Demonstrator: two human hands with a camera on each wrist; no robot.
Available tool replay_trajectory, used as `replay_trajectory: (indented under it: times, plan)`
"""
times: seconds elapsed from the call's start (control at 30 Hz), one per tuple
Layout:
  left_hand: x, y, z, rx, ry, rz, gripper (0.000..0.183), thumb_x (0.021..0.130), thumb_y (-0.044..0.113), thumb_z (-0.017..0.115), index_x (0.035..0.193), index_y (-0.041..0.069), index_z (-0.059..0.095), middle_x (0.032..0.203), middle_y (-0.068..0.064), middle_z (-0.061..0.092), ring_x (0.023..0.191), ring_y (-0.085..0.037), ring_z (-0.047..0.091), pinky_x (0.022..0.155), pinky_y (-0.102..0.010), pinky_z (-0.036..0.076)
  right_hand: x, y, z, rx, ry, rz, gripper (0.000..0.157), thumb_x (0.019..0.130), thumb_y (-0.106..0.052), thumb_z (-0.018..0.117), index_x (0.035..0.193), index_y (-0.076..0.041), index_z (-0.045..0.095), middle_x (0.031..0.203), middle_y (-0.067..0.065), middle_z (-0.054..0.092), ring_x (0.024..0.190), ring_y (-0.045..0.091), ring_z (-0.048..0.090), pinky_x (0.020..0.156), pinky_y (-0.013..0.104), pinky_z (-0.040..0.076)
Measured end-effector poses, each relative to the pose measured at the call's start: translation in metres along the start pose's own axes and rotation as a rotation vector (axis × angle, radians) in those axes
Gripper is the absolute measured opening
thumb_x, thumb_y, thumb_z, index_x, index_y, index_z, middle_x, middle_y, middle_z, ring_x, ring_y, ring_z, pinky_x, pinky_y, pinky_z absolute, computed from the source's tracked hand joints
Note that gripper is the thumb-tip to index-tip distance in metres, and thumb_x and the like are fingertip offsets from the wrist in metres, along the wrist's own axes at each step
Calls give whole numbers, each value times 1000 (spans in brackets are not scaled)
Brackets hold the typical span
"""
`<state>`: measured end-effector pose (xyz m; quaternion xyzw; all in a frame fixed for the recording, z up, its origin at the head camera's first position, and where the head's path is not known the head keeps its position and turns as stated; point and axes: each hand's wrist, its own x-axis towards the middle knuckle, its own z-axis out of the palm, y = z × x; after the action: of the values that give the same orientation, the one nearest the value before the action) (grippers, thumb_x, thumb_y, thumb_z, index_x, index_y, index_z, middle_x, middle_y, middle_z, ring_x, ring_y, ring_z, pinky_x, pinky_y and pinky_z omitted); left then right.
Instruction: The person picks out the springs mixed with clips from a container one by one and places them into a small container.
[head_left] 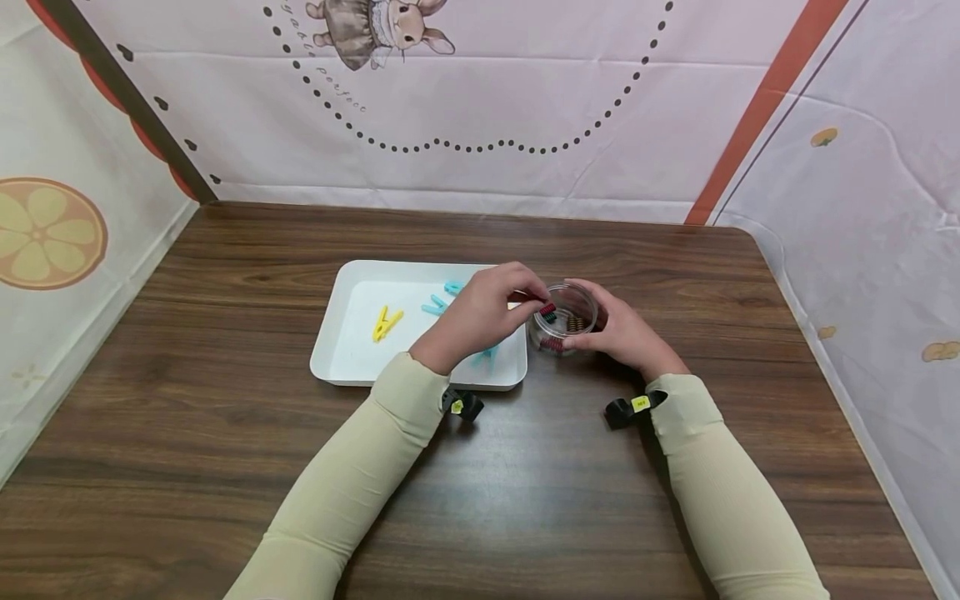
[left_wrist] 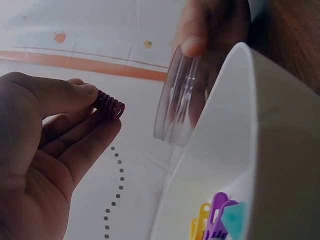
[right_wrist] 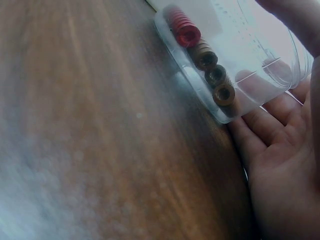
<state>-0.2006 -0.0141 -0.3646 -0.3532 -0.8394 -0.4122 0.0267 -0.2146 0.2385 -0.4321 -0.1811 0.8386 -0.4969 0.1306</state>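
Observation:
Between thumb and fingertips my left hand (head_left: 483,312) pinches a dark red coil spring (left_wrist: 111,105), held over the mouth of a clear plastic jar (right_wrist: 235,52). My right hand (head_left: 626,335) is wrapped round the side of the jar, which stands on the table right of the white tray. Several springs lie at the jar's bottom: a red spring (right_wrist: 186,34), a brown spring (right_wrist: 223,94) and others of dark and bronze tone. The left forearm and hand pass over the tray, hiding part of its contents.
The white tray (head_left: 348,362) holds a yellow clothespin (head_left: 386,323), a light blue clothespin (head_left: 435,306) and, seen in the left wrist view, a purple clothespin (left_wrist: 218,212). Under everything is a brown wooden table (head_left: 225,400), with printed cloth (head_left: 480,100) hanging behind it.

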Motion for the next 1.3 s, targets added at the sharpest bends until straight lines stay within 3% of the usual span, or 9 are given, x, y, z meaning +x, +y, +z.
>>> replay_trajectory:
  times: [0.23,0.77,1.3]
  plan:
    - [1,-1,7,32,-9,-9,11,93,14,64,102,13,70,104,2,66,96,-8,64,87,-20,52,0,-1,0,-18,4,7,86,78,-24,82,149,-26,34,146,1,47,133,20,45,111,49,33]
    - [3,-1,23,130,-42,-5,16,96,14,60,107,10,71,111,1,66,101,-10,61,87,-24,51,-1,-2,-1,-33,2,11,84,79,-25,81,148,-28,34,145,2,47,133,21,45,109,49,35]
    - [5,0,27,209,-96,-1,16,96,13,58,107,9,70,112,-1,64,104,-14,61,91,-27,50,-1,-2,-1,-33,7,17,84,79,-26,81,148,-30,34,142,1,49,126,19,48,104,46,38]
